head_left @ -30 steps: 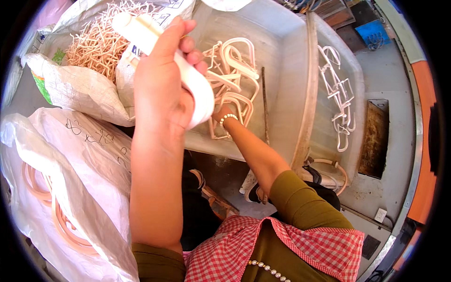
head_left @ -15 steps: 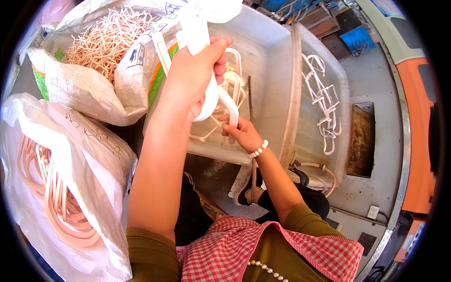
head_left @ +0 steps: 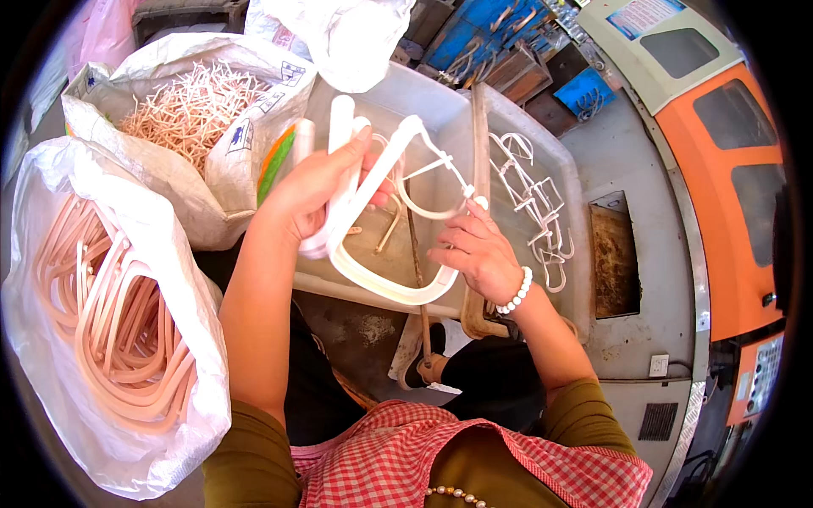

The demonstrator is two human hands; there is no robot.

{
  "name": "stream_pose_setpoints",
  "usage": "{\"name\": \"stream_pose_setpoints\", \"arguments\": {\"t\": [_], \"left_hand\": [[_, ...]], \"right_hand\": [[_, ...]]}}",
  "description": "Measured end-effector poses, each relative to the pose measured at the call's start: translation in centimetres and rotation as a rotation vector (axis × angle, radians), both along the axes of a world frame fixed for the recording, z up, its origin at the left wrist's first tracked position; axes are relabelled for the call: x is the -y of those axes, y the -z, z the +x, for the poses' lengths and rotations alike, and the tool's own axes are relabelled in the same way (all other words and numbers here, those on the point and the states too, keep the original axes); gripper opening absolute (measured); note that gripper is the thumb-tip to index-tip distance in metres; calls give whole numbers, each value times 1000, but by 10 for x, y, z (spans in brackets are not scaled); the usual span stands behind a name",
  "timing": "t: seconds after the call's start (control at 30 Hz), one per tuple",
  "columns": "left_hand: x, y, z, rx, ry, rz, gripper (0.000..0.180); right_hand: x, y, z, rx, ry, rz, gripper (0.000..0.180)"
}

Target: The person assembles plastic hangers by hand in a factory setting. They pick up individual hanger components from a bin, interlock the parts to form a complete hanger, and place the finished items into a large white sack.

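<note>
My left hand [head_left: 315, 188] is wrapped around several white U-shaped plastic pieces, held over the near side of a pale plastic tub [head_left: 423, 95]. The front white U-shaped plastic piece [head_left: 373, 289] has its bend facing me. A thin white plastic runner [head_left: 428, 213] loops across its opening. With fingers curled, my right hand [head_left: 481, 256] pinches the runner's right end, close to the U piece's tip; its fingertips partly hide the contact.
At left stands a white sack of pinkish U-shaped strips [head_left: 131, 339]. Behind it, another sack holds thin plastic scraps [head_left: 195, 110]. White runners [head_left: 533, 203] lie in a second tub on the right, beside an orange and grey machine [head_left: 720, 161].
The white pieces have come lower and turned, showing the front one's U shape. My right hand has moved right and up, from a piece's lower end to the runner.
</note>
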State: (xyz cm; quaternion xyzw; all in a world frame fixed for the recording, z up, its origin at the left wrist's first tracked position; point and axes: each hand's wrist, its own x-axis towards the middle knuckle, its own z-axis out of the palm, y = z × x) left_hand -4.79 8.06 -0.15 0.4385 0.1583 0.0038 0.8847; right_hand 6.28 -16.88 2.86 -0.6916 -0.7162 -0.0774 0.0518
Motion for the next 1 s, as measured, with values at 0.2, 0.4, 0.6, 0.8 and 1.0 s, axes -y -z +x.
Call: {"name": "stream_pose_setpoints", "arguments": {"t": [0.2, 0.4, 0.6, 0.8, 1.0], "left_hand": [[27, 5, 0, 359, 268, -260, 35], [44, 7, -4, 439, 348, -324, 30], [26, -1, -15, 512, 276, -332, 31], [29, 3, -14, 621, 384, -386, 38], [29, 6, -18, 611, 438, -409, 35]], "right_hand": [[6, 3, 7, 154, -44, -16, 25], [18, 17, 13, 136, 53, 42, 39], [25, 37, 42, -64, 515, 321, 84], [-6, 83, 63, -793, 417, 265, 85], [-26, 89, 78, -1078, 358, 342, 62]]}}
